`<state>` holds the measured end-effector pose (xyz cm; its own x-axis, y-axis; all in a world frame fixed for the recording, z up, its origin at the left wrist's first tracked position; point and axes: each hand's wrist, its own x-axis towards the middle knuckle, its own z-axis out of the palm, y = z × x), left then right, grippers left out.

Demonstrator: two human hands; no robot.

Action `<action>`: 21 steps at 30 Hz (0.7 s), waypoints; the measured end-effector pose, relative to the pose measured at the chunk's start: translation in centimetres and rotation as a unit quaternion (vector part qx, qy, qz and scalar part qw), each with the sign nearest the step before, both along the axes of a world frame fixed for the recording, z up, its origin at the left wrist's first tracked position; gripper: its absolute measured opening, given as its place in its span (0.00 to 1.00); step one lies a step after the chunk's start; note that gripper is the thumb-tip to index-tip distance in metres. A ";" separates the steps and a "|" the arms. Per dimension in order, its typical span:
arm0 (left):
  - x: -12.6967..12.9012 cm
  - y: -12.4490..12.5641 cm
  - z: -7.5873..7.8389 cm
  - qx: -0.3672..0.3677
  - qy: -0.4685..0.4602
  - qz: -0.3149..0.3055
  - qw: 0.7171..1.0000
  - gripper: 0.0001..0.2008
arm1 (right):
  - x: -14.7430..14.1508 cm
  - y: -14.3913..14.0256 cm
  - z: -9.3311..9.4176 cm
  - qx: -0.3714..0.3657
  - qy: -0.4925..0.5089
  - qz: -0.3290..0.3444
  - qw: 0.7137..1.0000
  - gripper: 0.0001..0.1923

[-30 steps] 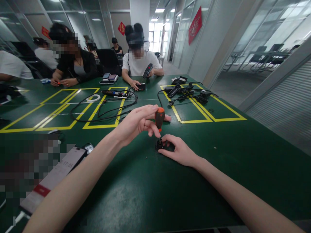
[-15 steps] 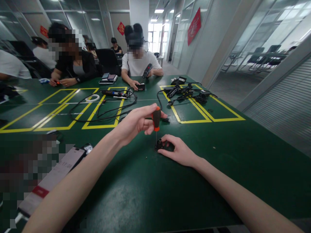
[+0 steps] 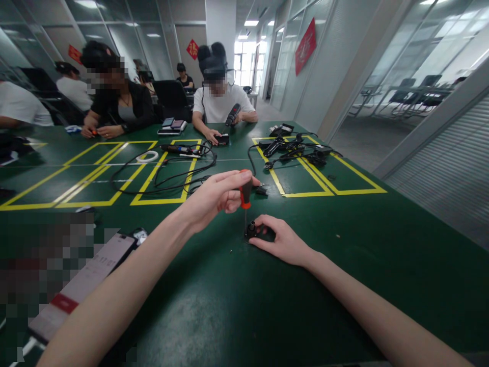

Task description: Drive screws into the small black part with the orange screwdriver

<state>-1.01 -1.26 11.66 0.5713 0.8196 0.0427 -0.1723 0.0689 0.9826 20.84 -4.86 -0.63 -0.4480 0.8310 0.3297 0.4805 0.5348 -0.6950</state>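
Note:
My left hand (image 3: pixel 225 192) grips the dark handle of a screwdriver (image 3: pixel 246 196) with orange ends. The screwdriver stands nearly upright, its thin shaft pointing down at a small black part (image 3: pixel 251 232) on the green table (image 3: pixel 214 295). A short metal-topped post rises from that part. Thumb and fingers of my right hand (image 3: pixel 280 239) pinch the black part from its right side. Whether the tip sits in a screw is too small to tell. A tiny speck lies on the table just left of the part.
A phone (image 3: pixel 82 285) lies at the left by my forearm. Black cables (image 3: pixel 164 173) and a white ring (image 3: pixel 147 156) lie farther off; more tangled black cables (image 3: pixel 294 148) are at the right, among yellow tape outlines. Across the table a person (image 3: pixel 221 102) holds a black power tool.
The left hand's fingers have shifted slightly round the screwdriver handle. The right hand stays on the black part. The whole view has moved slightly downward in the picture.

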 end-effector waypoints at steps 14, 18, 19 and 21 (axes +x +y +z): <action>0.2 -0.3 -0.1 -0.016 -0.001 -0.008 1.000 0.27 | 0.0 0.0 0.1 -0.010 0.003 -0.002 1.000 0.08; 0.2 -0.3 0.0 -0.009 0.005 -0.011 1.000 0.25 | 0.0 0.0 0.1 -0.008 -0.002 -0.005 1.000 0.08; 0.2 -0.3 0.1 -0.012 -0.002 -0.011 1.000 0.25 | -0.1 0.0 0.1 -0.009 -0.003 -0.005 1.000 0.09; 0.2 -0.2 0.1 -0.016 -0.008 -0.009 1.000 0.24 | -0.1 0.0 0.2 -0.010 -0.003 -0.007 1.000 0.09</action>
<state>-0.78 -1.48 11.80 0.5858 0.8100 0.0266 -0.1864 0.1027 0.9771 20.76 -4.85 -0.44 -0.4382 0.8436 0.3103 0.4918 0.5140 -0.7028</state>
